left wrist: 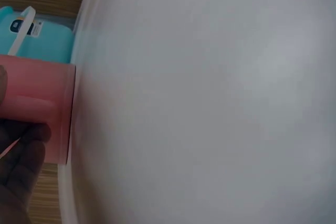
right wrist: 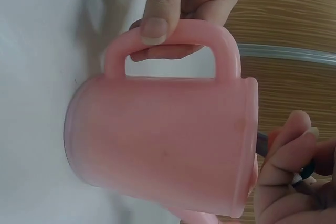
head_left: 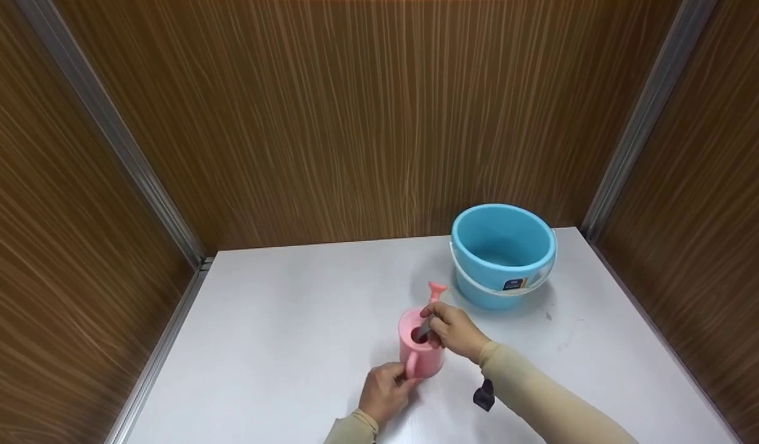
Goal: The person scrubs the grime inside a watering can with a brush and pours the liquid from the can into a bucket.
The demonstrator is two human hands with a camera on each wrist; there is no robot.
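A pink watering can (head_left: pixel 430 366) stands upright on the white table, its flared spout tip pointing toward the back. My left hand (head_left: pixel 384 391) grips the can's handle (right wrist: pixel 228 51), thumb on one side and fingers round the other. Above the can's opening, my right hand (head_left: pixel 458 332) pinches a slim grey tool (head_left: pixel 423 329) whose lower end dips inside. The can's wall hides that end, so its kind cannot be told. In the right wrist view a short grey stretch and a dark piece show at the curled fingers.
Behind the can and to its right stands a light blue bucket (head_left: pixel 505 280) with a white handle hanging down its front. Wood-grain panels (head_left: pixel 354 123) wall the white table (head_left: pixel 280 333) at the back and both sides.
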